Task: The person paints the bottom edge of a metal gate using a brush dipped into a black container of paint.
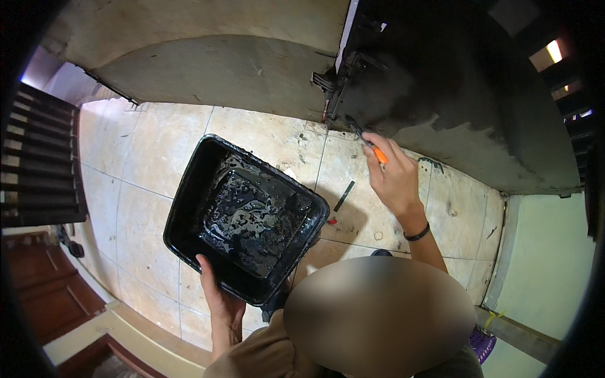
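Observation:
My left hand [218, 295] grips the near rim of a black plastic tub [189, 222], thumb over the edge and fingers beneath. Wet, glossy black paint [255, 212] coats the tub's bottom. In my right hand [394, 172] is a paintbrush [380, 155] with an orange handle end. Its dark bristles are by the lower edge of a panel [401, 85], close to a hinge-like bracket [331, 87]; whether they touch cannot be told. Black covers most of this panel, while a ragged-edged grey-brown band [468, 146] shows along its bottom.
A grey-brown panel [227, 71] adjoins on the left. Beneath lies a paint-spotted tile floor [151, 141], with a dark strip [344, 195] and a small red piece [332, 221] beside the tub. Black slatted bars [42, 156] stand left; a pale green wall [543, 255] stands right.

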Action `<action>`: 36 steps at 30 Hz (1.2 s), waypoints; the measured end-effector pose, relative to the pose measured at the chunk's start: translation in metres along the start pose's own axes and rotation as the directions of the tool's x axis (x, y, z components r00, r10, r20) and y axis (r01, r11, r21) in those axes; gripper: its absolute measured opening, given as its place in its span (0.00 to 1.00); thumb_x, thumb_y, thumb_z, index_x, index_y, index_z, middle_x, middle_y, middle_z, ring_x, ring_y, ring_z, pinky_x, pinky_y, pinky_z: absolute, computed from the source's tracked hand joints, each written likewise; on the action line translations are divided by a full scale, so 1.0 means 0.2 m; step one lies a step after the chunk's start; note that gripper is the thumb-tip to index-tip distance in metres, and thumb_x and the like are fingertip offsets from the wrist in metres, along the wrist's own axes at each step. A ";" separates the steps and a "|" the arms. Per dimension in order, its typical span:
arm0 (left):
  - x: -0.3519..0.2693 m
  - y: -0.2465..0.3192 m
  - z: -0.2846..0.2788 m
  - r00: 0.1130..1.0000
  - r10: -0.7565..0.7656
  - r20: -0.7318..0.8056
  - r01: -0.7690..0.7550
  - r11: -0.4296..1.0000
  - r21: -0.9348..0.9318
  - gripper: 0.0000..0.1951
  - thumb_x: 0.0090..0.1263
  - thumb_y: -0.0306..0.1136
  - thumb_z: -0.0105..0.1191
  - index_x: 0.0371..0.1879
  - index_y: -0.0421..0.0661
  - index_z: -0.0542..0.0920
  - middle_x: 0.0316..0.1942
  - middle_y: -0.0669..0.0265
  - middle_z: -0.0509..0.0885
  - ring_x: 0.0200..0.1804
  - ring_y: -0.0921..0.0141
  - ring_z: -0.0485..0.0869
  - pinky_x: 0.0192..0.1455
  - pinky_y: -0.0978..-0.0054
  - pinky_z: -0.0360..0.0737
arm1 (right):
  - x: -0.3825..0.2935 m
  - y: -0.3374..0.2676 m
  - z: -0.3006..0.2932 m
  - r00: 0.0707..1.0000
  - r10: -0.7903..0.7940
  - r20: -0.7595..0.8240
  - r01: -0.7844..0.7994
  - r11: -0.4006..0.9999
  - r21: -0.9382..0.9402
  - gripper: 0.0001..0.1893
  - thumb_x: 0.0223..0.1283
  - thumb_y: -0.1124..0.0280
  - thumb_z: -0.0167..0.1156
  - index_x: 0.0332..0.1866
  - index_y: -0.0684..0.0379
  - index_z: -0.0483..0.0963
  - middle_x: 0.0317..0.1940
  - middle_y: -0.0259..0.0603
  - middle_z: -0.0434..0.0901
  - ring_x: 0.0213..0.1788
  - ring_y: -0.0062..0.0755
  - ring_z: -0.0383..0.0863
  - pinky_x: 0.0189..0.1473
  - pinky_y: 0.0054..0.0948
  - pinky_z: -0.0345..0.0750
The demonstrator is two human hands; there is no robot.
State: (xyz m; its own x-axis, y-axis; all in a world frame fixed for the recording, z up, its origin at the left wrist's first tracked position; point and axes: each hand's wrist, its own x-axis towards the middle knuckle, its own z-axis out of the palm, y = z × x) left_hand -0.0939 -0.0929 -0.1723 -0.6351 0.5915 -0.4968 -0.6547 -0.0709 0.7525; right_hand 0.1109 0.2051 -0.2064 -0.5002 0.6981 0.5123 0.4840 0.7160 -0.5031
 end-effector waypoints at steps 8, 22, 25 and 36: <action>0.02 -0.01 -0.04 1.000 0.004 0.028 -0.004 1.000 0.002 0.40 0.82 0.65 0.49 0.80 0.46 0.67 0.76 0.60 0.75 0.75 0.61 0.75 0.78 0.56 0.71 | 0.15 -0.18 -0.26 0.978 0.004 -0.210 0.004 0.999 0.040 0.10 0.69 0.76 0.67 0.53 0.64 0.83 0.41 0.48 0.90 0.36 0.42 0.91 0.41 0.30 0.85; 0.02 0.02 -0.10 1.000 -0.009 0.006 0.010 0.996 -0.088 0.39 0.83 0.64 0.48 0.81 0.47 0.65 0.77 0.59 0.73 0.77 0.60 0.73 0.80 0.56 0.70 | 0.35 -0.42 0.00 0.867 -0.497 -0.026 0.452 0.807 -0.380 0.13 0.64 0.61 0.75 0.46 0.57 0.83 0.24 0.31 0.75 0.21 0.27 0.73 0.27 0.27 0.68; 0.02 0.04 -0.11 1.000 0.006 0.002 -0.006 0.991 -0.135 0.39 0.83 0.64 0.48 0.81 0.47 0.65 0.77 0.59 0.73 0.76 0.59 0.74 0.79 0.55 0.72 | 0.42 -0.43 0.02 0.803 -0.591 0.081 0.550 0.682 -0.481 0.10 0.67 0.59 0.72 0.42 0.54 0.82 0.20 0.30 0.62 0.18 0.25 0.65 0.26 0.28 0.63; 0.00 0.14 -0.14 0.996 0.050 -0.077 -0.067 0.971 -0.231 0.39 0.82 0.62 0.52 0.81 0.48 0.65 0.77 0.58 0.72 0.75 0.56 0.74 0.75 0.51 0.77 | 0.55 -0.39 0.16 0.698 -0.664 0.268 0.649 0.430 -0.627 0.12 0.74 0.58 0.65 0.35 0.51 0.76 0.18 0.25 0.62 0.16 0.19 0.66 0.26 0.27 0.60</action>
State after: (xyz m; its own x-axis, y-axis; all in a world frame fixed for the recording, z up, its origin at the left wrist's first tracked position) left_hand -0.1234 -0.1176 -0.1637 -0.6967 0.5240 -0.4899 -0.6878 -0.2940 0.6637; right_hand -0.0040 0.2250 -0.1329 -0.8631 0.0115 0.5049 0.3337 0.7634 0.5531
